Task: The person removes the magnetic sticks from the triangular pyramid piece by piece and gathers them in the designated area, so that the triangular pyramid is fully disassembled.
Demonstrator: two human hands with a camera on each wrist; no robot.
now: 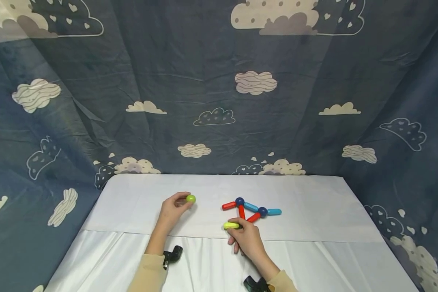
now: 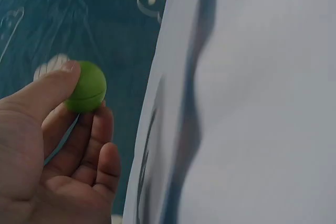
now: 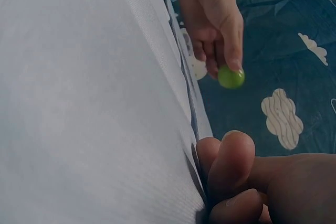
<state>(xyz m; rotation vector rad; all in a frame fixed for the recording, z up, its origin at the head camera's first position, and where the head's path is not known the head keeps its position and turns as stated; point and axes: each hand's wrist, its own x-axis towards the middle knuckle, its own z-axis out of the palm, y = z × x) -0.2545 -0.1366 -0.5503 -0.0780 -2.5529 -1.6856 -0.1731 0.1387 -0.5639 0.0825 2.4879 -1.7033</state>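
Between its thumb and fingers my left hand pinches a green ball; the left wrist view shows the same ball at the tips of thumb and fingers. My right hand pinches a yellow-green stick, which points left. Just behind that hand lie joined pieces: two dark blue balls, red sticks and light blue sticks. The hand partly hides the near ends of the red sticks. In the right wrist view the stick is hidden behind the curled fingers.
A white cloth covers the table. Behind it and at both sides hangs a dark blue curtain with cloud prints. A small black device is strapped at each wrist.
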